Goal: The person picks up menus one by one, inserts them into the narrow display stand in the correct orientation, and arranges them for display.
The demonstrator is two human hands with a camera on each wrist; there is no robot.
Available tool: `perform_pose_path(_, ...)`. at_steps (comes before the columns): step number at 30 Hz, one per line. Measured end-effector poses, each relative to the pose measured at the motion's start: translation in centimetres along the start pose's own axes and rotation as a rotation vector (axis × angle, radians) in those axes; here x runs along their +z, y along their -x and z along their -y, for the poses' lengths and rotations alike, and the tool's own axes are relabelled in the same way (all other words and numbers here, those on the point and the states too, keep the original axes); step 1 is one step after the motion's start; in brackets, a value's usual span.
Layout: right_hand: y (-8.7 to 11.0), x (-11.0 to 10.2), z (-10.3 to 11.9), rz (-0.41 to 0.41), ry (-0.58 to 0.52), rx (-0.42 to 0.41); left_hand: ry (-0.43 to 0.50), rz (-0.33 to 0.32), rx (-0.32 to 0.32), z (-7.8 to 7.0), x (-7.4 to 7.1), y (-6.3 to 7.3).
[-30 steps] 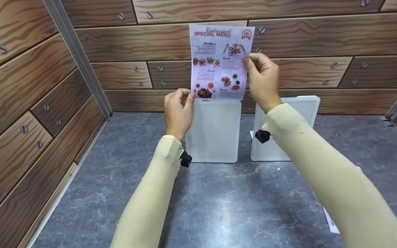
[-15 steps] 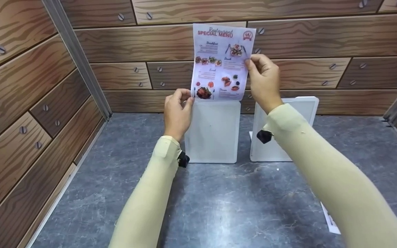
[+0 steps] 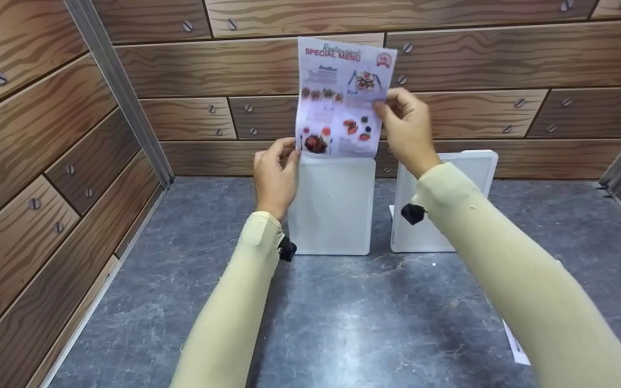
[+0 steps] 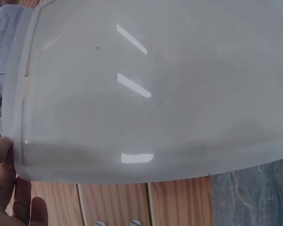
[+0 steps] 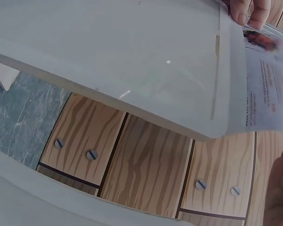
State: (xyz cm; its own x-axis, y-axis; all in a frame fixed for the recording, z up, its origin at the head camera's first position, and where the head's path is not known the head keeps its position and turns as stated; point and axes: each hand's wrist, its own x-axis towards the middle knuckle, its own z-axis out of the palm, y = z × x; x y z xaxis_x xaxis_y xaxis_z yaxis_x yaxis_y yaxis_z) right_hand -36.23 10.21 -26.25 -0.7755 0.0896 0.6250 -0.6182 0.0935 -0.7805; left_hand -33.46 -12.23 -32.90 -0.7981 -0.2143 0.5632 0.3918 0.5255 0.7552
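A printed restaurant menu sheet (image 3: 340, 116) stands upright over the top edge of a white display stand (image 3: 332, 210), bowing slightly. Its lower edge lies right at the stand's top. My right hand (image 3: 412, 129) pinches the sheet's right edge between thumb and fingers, a little below mid-height. With thumb and finger my left hand (image 3: 276, 180) pinches at the sheet's lower left corner, by the stand's top left corner. In the left wrist view the stand's glossy front panel (image 4: 179, 108) fills most of the frame, and the left fingertips meet its corner.
A second white stand (image 3: 429, 226) leans back to the right, partly behind the right forearm. A white strip (image 3: 516, 345) shows beside that forearm on the grey marbled table (image 3: 332, 323). Wood-patterned walls (image 3: 477, 59) enclose the back and left.
The sheet first shifts slightly right, then back left, with its top right corner dipping a little. My right hand moves slightly down and left with it; the left hand stays nearly in place.
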Motion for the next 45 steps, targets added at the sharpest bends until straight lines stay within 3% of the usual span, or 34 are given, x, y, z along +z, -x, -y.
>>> perform_pose_path(3, -0.4, 0.1, 0.2, -0.037, 0.042, -0.007, -0.008, 0.002, 0.001, 0.0, 0.2, 0.0)
perform_pose_path(10, -1.1, 0.2, 0.8, 0.002, 0.082, 0.036, -0.019, 0.008, -0.014, -0.3, 0.3, 0.0)
perform_pose_path(19, -1.2, 0.8, 0.9, 0.007, 0.127, -0.038, -0.021, -0.012, -0.025, -0.1, -0.2, -0.1)
perform_pose_path(26, -1.0, 0.5, 0.8, 0.124, 0.195, 0.007, -0.034, -0.019, -0.003, 0.1, -0.3, -0.2)
perform_pose_path(33, -1.0, 0.3, 0.9, 0.119, 0.193, 0.052, -0.013, -0.005, 0.003, 0.0, -0.2, 0.0)
perform_pose_path(45, -0.2, -0.2, -0.2, 0.156, 0.188, 0.054, -0.040, -0.033, 0.042, 0.7, -0.2, -0.1)
